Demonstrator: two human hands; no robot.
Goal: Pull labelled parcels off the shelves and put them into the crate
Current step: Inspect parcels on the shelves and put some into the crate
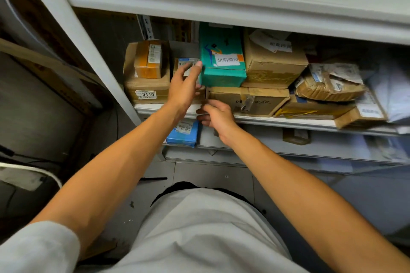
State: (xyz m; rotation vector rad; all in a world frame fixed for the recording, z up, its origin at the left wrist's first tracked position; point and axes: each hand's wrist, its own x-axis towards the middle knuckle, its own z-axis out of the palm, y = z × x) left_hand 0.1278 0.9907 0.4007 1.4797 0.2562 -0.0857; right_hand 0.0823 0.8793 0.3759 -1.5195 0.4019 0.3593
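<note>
A teal box (223, 60) with a white label stands on a flat brown carton (246, 101) on the middle shelf (288, 121). My left hand (185, 86) reaches up with straight fingers, its fingertips touching the teal box's left front corner. My right hand (216, 115) hovers at the shelf's front edge with loosely curled fingers and holds nothing. A small labelled brown parcel (188, 65) sits behind my left hand, partly hidden. The crate is not in view.
At the left of the shelf, a brown carton marked D410 (146, 88) carries a small orange-taped box (148, 60). More brown cartons (273, 62) and padded bags (330, 83) fill the right. A blue box (183, 134) lies on the shelf below. A white upright post (73, 29) stands at left.
</note>
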